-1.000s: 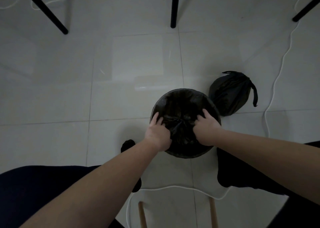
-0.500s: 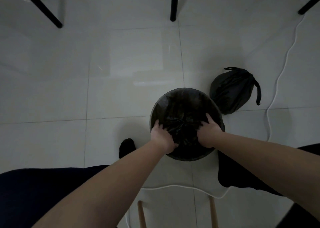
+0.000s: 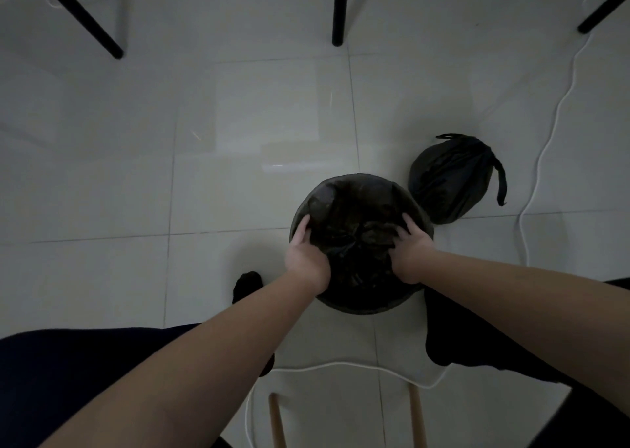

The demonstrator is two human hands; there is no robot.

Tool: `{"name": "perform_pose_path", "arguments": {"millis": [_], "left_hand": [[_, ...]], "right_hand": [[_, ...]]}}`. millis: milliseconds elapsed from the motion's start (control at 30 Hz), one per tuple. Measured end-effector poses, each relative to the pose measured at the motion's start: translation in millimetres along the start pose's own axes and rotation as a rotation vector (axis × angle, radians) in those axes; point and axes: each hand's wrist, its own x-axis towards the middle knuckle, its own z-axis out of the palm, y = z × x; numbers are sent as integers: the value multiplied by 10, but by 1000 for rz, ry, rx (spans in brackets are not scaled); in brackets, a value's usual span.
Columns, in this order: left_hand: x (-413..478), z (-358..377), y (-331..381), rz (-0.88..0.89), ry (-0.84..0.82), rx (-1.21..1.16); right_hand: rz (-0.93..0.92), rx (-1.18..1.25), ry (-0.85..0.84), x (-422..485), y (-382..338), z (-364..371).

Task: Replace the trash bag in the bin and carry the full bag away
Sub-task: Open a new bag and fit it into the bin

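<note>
The round bin (image 3: pixel 361 243) stands on the pale tiled floor (image 3: pixel 238 192), lined with a new black bag (image 3: pixel 354 215) that looks crinkled and glossy, bunched toward the bin's centre. The left hand (image 3: pixel 305 253) lies at the bin's left rim, fingers spread flat on the liner; whether it grips the plastic is unclear. The right hand (image 3: pixel 410 253) presses the liner at the bin's right rim, fingers loosely spread. The full bag (image 3: pixel 450 181), tied shut with 1 loose strap, sits just right of the bin.
</note>
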Motion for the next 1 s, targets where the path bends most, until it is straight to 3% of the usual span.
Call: {"name": "perform_pose_path", "arguments": {"millis": [100, 200, 333, 433, 533, 633, 867, 1000], "left_hand": [[47, -111, -32, -88, 69, 17], [62, -199, -12, -60, 149, -14], [82, -161, 137, -15, 159, -274], [71, -17, 200, -25, -14, -325], [80, 64, 139, 29, -162, -132], [117, 68, 72, 57, -162, -36], [-13, -2, 171, 47, -36, -272], [-32, 54, 41, -21, -72, 52]], "right_hand": [[-94, 138, -41, 1, -101, -50], [-175, 205, 7, -74, -108, -161], [-144, 128, 375, -103, -53, -192], [-1, 25, 262, -46, 9, -117], [-7, -15, 91, -16, 17, -17], [-70, 82, 77, -33, -51, -18], [-109, 111, 416, -80, -52, -182], [13, -13, 136, -81, 22, -72]]}}
